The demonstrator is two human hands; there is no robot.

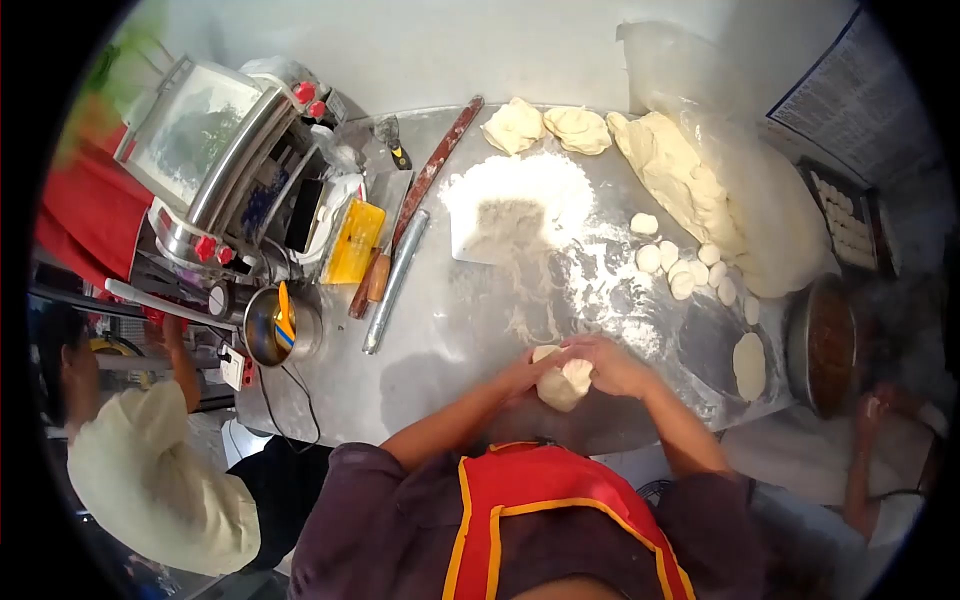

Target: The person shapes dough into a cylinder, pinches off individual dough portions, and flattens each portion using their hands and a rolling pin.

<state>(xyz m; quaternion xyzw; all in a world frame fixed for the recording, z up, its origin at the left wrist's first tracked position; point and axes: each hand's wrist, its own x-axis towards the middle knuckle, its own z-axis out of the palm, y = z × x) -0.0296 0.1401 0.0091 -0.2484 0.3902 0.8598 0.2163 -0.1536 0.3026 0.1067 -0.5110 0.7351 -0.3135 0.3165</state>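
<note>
Near the front edge of the metal table, a lump of pale dough (562,388) lies between my two hands. My left hand (522,374) is closed on its left side, with the fingertips partly hidden by the dough. My right hand (606,364) curls round the upper right of the same lump, thumb and fingers pressed to it. Beyond my hands, white flour (570,185) is spread over the tabletop. Several small dough pieces (681,284) lie to the right, and a flattened oval of dough (749,366) rests near the right edge.
Two dough lumps (514,126) and a large dough mass (672,170) under plastic lie at the back. Rolling rods (397,280), a yellow scraper (354,243), a pot (262,328) and a machine (200,140) stand left. A bowl (822,345) is right. People work on both sides.
</note>
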